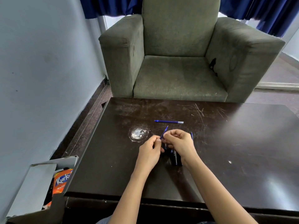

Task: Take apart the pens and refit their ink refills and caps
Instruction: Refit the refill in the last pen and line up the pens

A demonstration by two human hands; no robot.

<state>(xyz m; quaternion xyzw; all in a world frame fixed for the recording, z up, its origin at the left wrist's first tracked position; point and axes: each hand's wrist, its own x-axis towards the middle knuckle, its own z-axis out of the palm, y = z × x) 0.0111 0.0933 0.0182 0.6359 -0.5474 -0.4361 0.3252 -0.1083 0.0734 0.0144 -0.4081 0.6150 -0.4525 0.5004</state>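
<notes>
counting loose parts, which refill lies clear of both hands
The far refill, alone flat on the table; the near refill is pinched between left hand and right hand.

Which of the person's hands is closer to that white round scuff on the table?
Left. The left hand sits just right of the white scuff, nearly beside it; the right hand lies farther right, beyond the blue refill both hands pinch.

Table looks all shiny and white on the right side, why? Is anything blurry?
In the head view, the pale patch is glare, light bouncing off the glossy dark table; the wide lens bows the table's edges; the loose refill and the held refill look sharp, but the pens under the right hand sit dark and hard to make out.
</notes>
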